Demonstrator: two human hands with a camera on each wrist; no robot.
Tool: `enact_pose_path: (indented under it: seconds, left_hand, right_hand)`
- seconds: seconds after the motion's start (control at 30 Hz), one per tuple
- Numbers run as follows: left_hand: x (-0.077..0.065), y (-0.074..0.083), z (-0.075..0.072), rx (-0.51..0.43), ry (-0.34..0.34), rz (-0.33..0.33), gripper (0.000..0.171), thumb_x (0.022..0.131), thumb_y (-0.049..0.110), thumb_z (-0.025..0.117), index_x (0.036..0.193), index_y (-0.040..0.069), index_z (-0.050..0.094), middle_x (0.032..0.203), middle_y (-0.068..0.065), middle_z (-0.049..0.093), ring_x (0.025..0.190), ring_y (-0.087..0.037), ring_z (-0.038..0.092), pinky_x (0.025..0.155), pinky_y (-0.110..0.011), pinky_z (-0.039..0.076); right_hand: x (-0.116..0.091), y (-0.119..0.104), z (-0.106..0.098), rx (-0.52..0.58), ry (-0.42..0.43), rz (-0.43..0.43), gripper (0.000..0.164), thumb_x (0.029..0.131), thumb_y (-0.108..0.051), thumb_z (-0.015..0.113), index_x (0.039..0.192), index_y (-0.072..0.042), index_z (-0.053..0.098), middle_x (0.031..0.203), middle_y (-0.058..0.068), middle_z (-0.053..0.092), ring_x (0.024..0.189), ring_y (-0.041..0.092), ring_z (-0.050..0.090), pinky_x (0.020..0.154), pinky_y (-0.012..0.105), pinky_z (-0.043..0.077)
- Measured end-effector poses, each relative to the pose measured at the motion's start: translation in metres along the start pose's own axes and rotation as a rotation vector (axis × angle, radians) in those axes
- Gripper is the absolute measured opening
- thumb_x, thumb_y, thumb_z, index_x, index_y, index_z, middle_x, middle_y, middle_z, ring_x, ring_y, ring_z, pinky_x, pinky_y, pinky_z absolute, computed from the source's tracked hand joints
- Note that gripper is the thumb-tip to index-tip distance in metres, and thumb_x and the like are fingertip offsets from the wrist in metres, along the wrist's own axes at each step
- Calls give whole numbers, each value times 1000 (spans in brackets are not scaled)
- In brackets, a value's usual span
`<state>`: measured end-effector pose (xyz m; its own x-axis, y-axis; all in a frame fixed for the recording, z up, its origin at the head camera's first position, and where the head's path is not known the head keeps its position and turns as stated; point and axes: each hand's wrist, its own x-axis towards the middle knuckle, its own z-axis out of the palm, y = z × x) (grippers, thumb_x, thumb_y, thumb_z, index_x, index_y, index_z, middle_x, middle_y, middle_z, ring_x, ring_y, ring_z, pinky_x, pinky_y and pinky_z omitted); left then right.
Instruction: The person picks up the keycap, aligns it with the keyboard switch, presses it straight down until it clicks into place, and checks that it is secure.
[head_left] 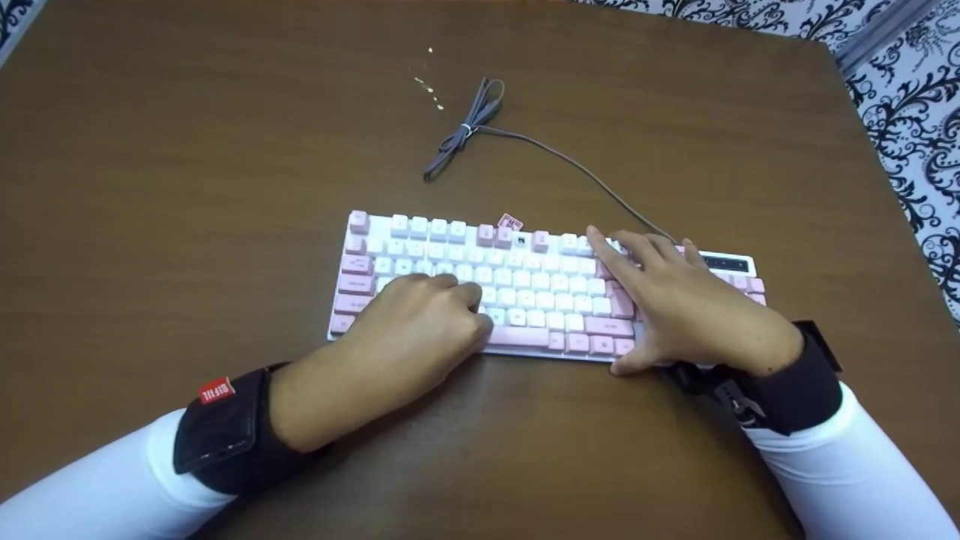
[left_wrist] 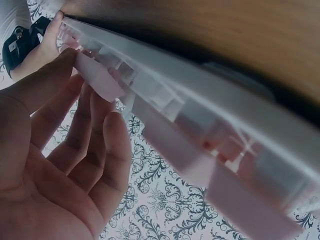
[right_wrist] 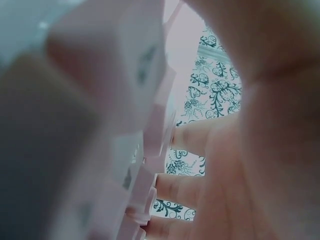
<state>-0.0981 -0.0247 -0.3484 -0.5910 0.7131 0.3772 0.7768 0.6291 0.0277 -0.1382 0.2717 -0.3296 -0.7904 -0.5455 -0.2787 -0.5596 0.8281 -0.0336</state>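
Observation:
A white keyboard (head_left: 540, 281) with white and pink keycaps lies on the table. My left hand (head_left: 420, 319) is at its front edge, pinching the left part of the pink space bar (head_left: 517, 337). In the left wrist view, the thumb (left_wrist: 62, 62) touches one end of that pink key, with the fingers curled behind it. Across the keyboard's right part my right hand (head_left: 675, 289) is spread, holding it, thumb at the front edge and fingertips at the back. One dark switch (head_left: 521, 240) shows uncovered in the top row. Behind it lies a loose pink keycap (head_left: 510, 222).
A grey cable (head_left: 577, 165) runs from the keyboard's back to a tied bundle (head_left: 465, 131). Small pale specks (head_left: 430, 90) lie left of the bundle. The brown table (head_left: 187, 187) extends around the keyboard, with patterned flooring (head_left: 911, 142) beyond its right edge.

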Motion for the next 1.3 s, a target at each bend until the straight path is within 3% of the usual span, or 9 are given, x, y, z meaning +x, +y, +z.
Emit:
enact_pose_path:
  seconds: [0.13,0.37,0.5,0.83,1.3]
  left_hand:
    - [0,-1,1,19,17,23,25,78,-5,68,69,18,66,66,1,57,55,-19,55,44,-35,44]
    - [-1,-3,2,81,21,152,17,85,5,67,94,20,70,75,0,63,59,-19,59,45,-33,46]
    - [-1,-5,0,105,10,188,19,87,8,67,101,19,71,79,0,65,62,-20,62,46,-33,48]
    - [-3,1,3,140,-24,151,26,88,11,66,110,22,73,87,-2,67,73,-21,64,61,-36,53]
    - [-2,7,6,181,-47,103,24,90,12,64,111,21,72,91,-4,65,77,-23,65,62,-38,55]
  right_hand:
    - [0,0,-1,6,1,5,143,55,-59,89,161,-14,6,154,22,33,140,42,35,103,79,27]
    - [0,-2,0,11,-9,2,142,56,-60,89,162,-14,5,154,22,32,139,42,35,103,78,28]
    - [0,-2,-2,6,-1,-1,142,55,-59,89,162,-14,6,153,22,33,139,42,36,103,79,28]
    - [-2,-2,-1,13,-6,8,142,55,-57,90,162,-14,6,153,22,32,139,42,35,104,78,27]
    - [-1,0,1,25,-10,11,143,55,-56,90,162,-14,6,154,21,32,141,42,34,104,79,26]
